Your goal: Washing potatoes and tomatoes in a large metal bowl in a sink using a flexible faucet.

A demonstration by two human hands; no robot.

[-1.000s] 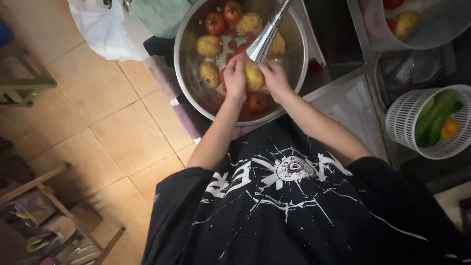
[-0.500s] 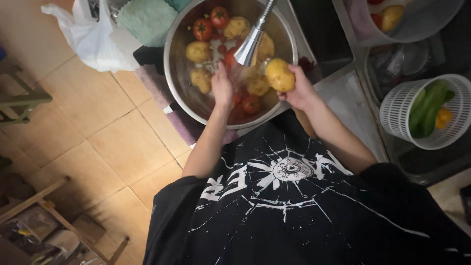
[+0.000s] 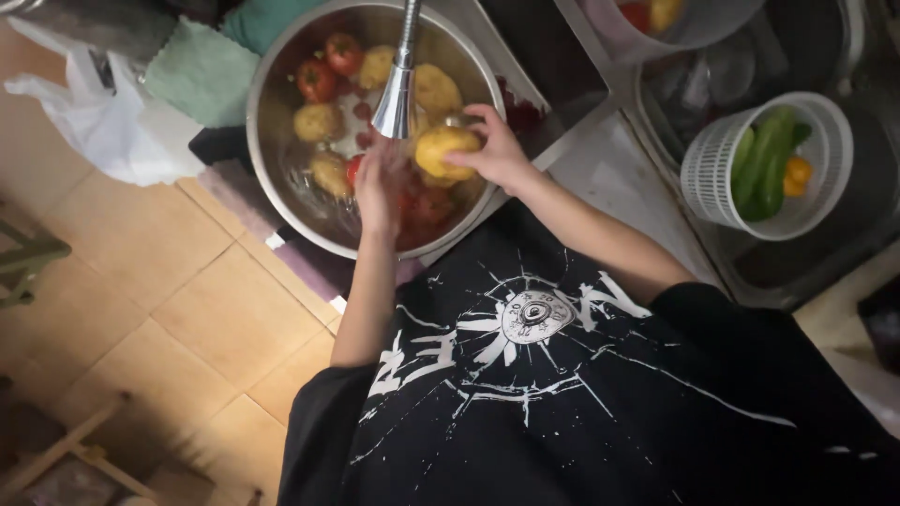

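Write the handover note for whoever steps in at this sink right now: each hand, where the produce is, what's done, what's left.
Right hand: grips one yellow potato beside the faucet head, above the steel bowl.
Left hand: open, empty, under the faucet over the bowl's water.
Produce: more potatoes and tomatoes sit in the water in the bowl. Cucumbers lie in the white basket off to the right.
Done: one potato lifted out and in hand.
Left: judging by the full bowl, most potatoes and tomatoes are likely yet to be rinsed one by one.
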